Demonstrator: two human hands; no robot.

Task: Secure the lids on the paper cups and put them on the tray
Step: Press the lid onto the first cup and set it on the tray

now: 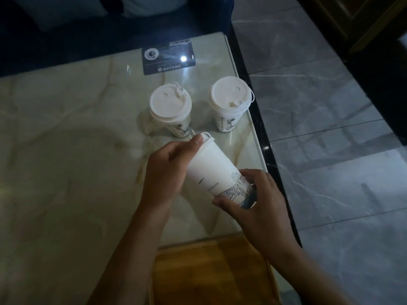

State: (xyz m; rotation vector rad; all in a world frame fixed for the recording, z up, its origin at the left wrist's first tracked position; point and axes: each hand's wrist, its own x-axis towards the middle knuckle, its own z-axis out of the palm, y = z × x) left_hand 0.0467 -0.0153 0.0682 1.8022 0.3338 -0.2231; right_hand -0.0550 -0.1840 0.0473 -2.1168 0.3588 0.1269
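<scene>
I hold a white paper cup (217, 172) tilted above the table, its lidded top pointing away from me. My left hand (167, 170) grips the upper part near the white lid (206, 140), thumb on the lid's rim. My right hand (259, 205) is wrapped around the printed bottom end. Two more paper cups stand upright on the table beyond, each with a white lid on: one at the left (170, 106), one at the right (230, 100). A wooden tray (211, 271) lies at the table's near edge, under my forearms.
The marble table top (77, 161) ends at a dark edge on the right, with grey tiled floor (330, 128) beyond. A black printed card (168, 56) lies at the table's far side. A dark seat stands behind the table.
</scene>
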